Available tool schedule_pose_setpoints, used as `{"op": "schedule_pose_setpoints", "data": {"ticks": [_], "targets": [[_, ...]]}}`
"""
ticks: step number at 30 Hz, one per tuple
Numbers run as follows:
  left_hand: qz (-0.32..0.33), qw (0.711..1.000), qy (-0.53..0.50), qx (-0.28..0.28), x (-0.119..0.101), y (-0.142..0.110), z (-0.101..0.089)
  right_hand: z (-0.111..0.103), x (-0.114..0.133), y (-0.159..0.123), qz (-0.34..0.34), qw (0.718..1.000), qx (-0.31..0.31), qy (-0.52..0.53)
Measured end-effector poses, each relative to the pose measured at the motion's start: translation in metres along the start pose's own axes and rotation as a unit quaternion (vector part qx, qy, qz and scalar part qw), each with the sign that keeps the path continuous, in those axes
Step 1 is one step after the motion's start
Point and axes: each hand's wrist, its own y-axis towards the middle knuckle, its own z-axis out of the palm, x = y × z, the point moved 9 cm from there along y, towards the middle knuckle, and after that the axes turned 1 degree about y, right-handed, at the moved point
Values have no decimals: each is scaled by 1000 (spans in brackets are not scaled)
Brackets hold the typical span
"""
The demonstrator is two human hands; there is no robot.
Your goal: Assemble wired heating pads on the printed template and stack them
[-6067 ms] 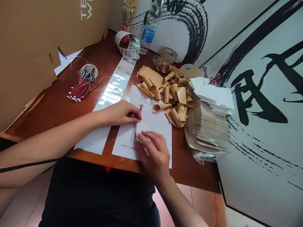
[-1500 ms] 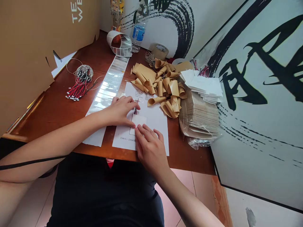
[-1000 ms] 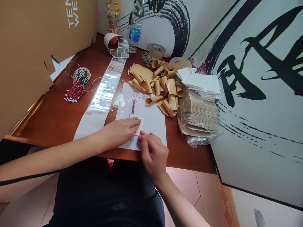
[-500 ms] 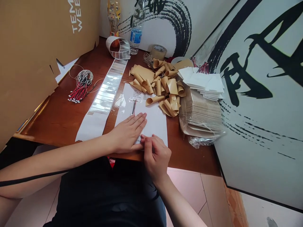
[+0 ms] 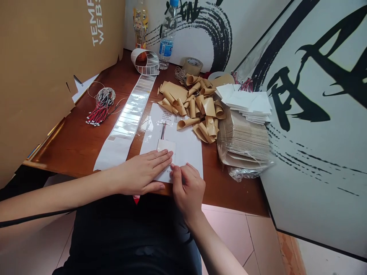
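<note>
My left hand (image 5: 149, 168) lies flat with its fingers stretched out, pressing on a small white rectangular piece (image 5: 166, 145). That piece rests on a printed white sheet (image 5: 189, 152) near the table's front edge. Thin dark and red wires (image 5: 163, 130) run up from the top of the piece. My right hand (image 5: 188, 187) is closed in a pinch at the piece's lower right corner, just beside the left fingertips. Whatever sits between its thumb and forefinger is too small to make out.
Curled brown paper pieces (image 5: 200, 109) heap behind the sheet. Stacked flat pieces (image 5: 246, 133) with white cards (image 5: 246, 101) stand right. A clear label strip (image 5: 126, 118), bundled red-and-black wires (image 5: 100, 109) and a large cardboard box (image 5: 57, 57) are left; bottles (image 5: 166, 49) stand behind.
My left hand has slid down and left, uncovering the upper part of the white piece. My right hand stays pinched at almost the same spot. The camera view has shifted slightly.
</note>
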Motion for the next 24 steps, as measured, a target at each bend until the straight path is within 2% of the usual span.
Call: {"op": "schedule_pose_setpoints", "data": {"ticks": [3, 4, 5, 6, 8, 9, 10, 14, 19, 24], "targets": [[-4, 993, -114, 1, 8, -2, -17, 2, -1, -1, 5, 1000, 4, 5], [-18, 987, -160, -17, 15, 2, -28, 2, -2, -1, 7, 1000, 3, 7], [-60, 978, -193, -59, 29, 6, -42, 2, -3, -1, 9, 1000, 1, 9], [-121, 962, -205, -131, 48, 10, -60, 2, -3, -1, 10, 1000, -1, 10], [-228, 926, -197, -227, 83, 17, -85, 2, -3, -1, 12, 1000, -6, 12], [-274, 914, -198, -225, 98, 25, -88, 1, -3, -1, 11, 1000, -8, 13], [-310, 908, -203, -195, 110, 34, -86, 1, -2, -1, 8, 1000, -10, 13], [-329, 907, -221, -145, 136, 67, -84, -1, 0, 0, -2, 1000, -20, 6], [-331, 909, -207, -145, 147, 79, -87, -1, 0, -2, 0, 1000, -24, 8], [-320, 919, -205, -107, 148, 87, -87, -1, 1, -2, -6, 1000, -25, 13]]}}
